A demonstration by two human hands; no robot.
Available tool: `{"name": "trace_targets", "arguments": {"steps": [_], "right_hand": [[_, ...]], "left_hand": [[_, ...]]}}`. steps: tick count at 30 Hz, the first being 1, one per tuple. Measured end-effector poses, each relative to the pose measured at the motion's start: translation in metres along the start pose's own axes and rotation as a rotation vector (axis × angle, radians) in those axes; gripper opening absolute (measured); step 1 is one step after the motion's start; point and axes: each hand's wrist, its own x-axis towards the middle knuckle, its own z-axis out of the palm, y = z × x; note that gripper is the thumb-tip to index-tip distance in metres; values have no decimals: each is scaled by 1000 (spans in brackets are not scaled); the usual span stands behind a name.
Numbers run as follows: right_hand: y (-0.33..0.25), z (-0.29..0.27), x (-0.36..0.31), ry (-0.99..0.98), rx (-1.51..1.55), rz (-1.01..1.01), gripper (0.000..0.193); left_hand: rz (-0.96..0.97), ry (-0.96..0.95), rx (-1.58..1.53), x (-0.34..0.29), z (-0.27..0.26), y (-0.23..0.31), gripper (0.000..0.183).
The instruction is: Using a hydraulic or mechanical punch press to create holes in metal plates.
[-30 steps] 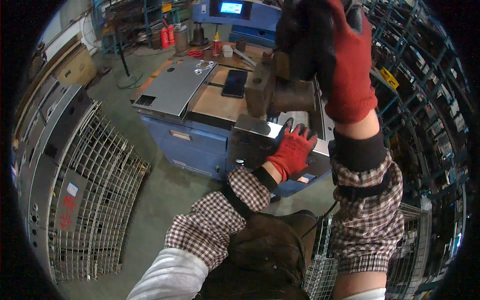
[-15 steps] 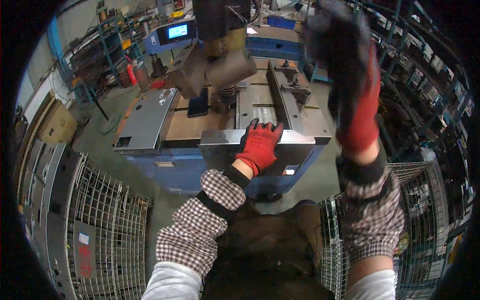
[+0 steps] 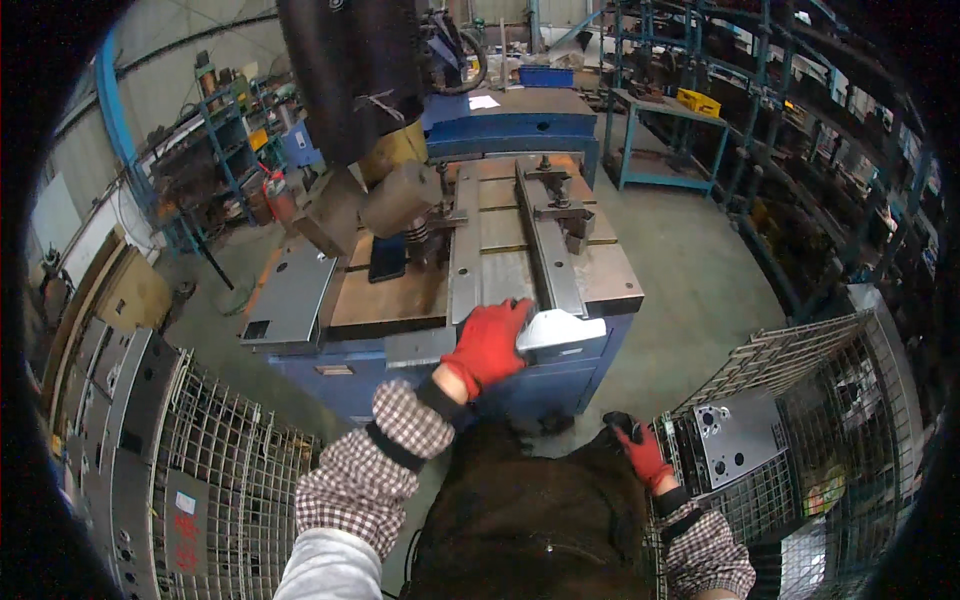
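My left hand (image 3: 488,345), in a red glove with dark fingertips, is closed over a long sheet-metal panel (image 3: 420,347) at the front edge of the machine table (image 3: 390,305). The panel's right end catches bright light, and the glove hides its middle. Down by the right wire basket (image 3: 795,350), my right hand (image 3: 642,450) has its gloved fingers apart, with nothing visible in them. Beside it, a grey metal plate with round holes (image 3: 742,440) lies in that basket.
Above the table hangs a dark machine head (image 3: 350,90) with a steel block (image 3: 400,197). A black phone (image 3: 387,257) and a flat grey plate (image 3: 290,292) lie on the table. Another wire basket (image 3: 235,480) stands at left; shelving (image 3: 840,190) lines the right.
My right hand has come down from its raised position at front right to the right basket. My left hand, still on the panel, has shifted slightly, and the view has turned right.
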Motion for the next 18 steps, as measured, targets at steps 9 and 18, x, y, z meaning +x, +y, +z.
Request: {"name": "trace_targets", "arguments": {"steps": [9, 18], "right_hand": [[9, 33, 17, -7, 319, -163, 88], [-273, 5, 61, 28, -423, -752, 79]], "left_hand": [[15, 79, -1123, -78, -32, 6, 84], [-225, 138, -2336, -198, 98, -131, 48]]}}
